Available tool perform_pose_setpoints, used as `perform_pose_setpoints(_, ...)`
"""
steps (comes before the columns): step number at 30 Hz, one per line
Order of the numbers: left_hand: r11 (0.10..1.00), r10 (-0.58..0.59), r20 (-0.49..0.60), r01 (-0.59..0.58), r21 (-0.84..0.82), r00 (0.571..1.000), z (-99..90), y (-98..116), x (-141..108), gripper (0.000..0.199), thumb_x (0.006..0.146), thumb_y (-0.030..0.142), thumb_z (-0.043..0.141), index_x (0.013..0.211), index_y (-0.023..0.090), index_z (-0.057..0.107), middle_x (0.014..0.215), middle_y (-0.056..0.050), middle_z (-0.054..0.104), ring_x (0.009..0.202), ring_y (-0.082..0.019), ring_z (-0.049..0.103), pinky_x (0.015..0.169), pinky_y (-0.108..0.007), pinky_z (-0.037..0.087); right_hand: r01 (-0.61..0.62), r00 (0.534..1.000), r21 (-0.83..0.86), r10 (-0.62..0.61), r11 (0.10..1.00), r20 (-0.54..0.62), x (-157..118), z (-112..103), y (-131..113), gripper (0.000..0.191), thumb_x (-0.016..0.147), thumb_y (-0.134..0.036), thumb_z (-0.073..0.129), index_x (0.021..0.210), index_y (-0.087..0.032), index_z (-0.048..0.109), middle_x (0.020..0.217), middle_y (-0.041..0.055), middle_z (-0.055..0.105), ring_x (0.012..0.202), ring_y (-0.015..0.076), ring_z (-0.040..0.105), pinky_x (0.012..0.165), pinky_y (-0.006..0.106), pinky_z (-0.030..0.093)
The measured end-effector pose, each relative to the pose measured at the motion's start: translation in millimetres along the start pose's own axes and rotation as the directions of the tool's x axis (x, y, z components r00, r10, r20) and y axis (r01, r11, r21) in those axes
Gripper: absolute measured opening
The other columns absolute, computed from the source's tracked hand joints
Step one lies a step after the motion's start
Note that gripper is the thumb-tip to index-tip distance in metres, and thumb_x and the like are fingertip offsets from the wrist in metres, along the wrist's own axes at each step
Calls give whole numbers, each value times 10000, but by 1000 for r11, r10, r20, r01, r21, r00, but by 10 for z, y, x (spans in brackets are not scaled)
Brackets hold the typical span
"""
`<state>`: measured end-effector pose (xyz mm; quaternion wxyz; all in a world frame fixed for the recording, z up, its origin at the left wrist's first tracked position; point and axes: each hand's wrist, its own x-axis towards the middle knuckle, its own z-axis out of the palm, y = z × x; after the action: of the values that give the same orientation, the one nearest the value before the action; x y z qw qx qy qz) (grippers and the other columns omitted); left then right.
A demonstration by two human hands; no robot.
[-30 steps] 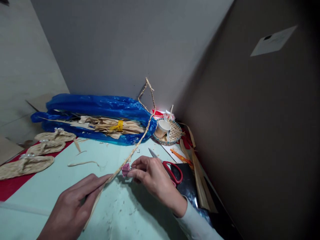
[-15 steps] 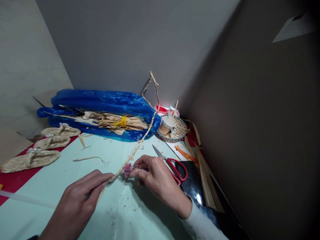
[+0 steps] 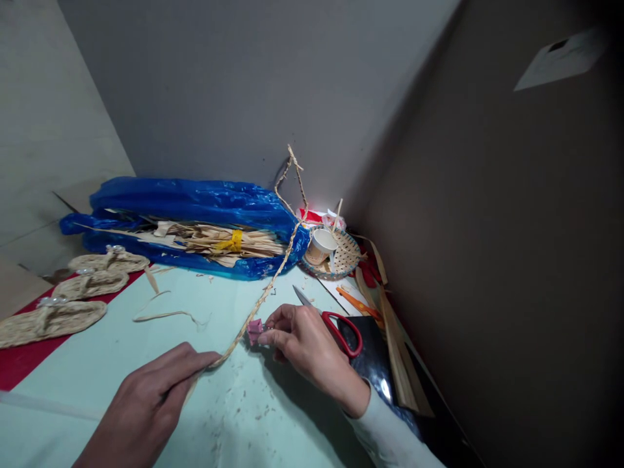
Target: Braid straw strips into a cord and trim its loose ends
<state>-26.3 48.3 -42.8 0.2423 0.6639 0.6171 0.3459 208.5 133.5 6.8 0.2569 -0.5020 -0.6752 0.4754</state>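
Note:
A braided straw cord [image 3: 266, 292] runs from a loop against the grey wall down to my left hand [image 3: 149, 396], whose thumb and fingers pinch its near end. My right hand [image 3: 312, 348] holds a small pink binder clip [image 3: 254, 331] by its metal handles. The clip sits close beside the cord; whether its jaws grip it I cannot tell. Red-handled scissors [image 3: 344, 335] lie just behind my right hand, which partly covers them.
A blue plastic bag [image 3: 195, 195] with bundled dry husks [image 3: 209, 239] lies along the wall. Nearby stand a woven basket [image 3: 348, 257] and a paper cup [image 3: 322, 246]. Several straw sandals [image 3: 53, 322] lie left. Orange scissors [image 3: 361, 303] and long husks [image 3: 400, 357] are right.
The view has shifted slightly to the right. The clip has moved a little away from the cord, still in my right hand. My left hand keeps its pinch, slightly lower.

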Motion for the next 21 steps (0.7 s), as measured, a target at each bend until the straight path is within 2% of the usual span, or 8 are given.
perform_pose_setpoints(6,998,-57,34,56,27,998,-8,-11,7,230,893,427,570,894,315,771,841,29,737,805,-183,694,733,-205,516,6,1000,3,-6,1000,13,-23,-6,-4,155,819,-255,752,786,-172,625,563,-40,597,521,129,591,525,226,354)
perform_pose_setpoints(10,996,-88,97,85,34,991,-18,61,27,247,921,408,505,862,289,713,807,20,713,763,-192,680,649,-224,511,27,998,-8,-26,1000,53,-60,49,-20,202,823,-322,760,766,-168,643,559,-33,606,519,125,571,523,232,338)
perform_pose_setpoints(13,996,-90,143,88,22,986,-16,116,29,273,938,385,453,773,273,641,745,19,636,683,-184,615,601,-244,473,38,997,-21,-36,999,67,-76,95,-24,234,833,-368,758,767,-162,669,579,-24,625,536,122,560,531,236,322)
perform_pose_setpoints(16,996,-86,185,90,-11,979,3,161,17,329,965,433,406,727,266,560,732,28,553,675,-177,567,624,-258,444,35,997,-38,-32,999,63,-85,128,-26,231,820,-365,768,764,-160,678,601,-18,636,558,124,556,531,238,307)
perform_pose_setpoints(21,991,-108,263,126,-55,959,39,205,11,347,961,501,424,748,263,562,730,35,558,706,-180,553,670,-263,428,41,997,-59,-37,997,67,-105,164,-49,193,787,-327,789,755,-168,685,628,-18,640,594,130,558,531,236,294)
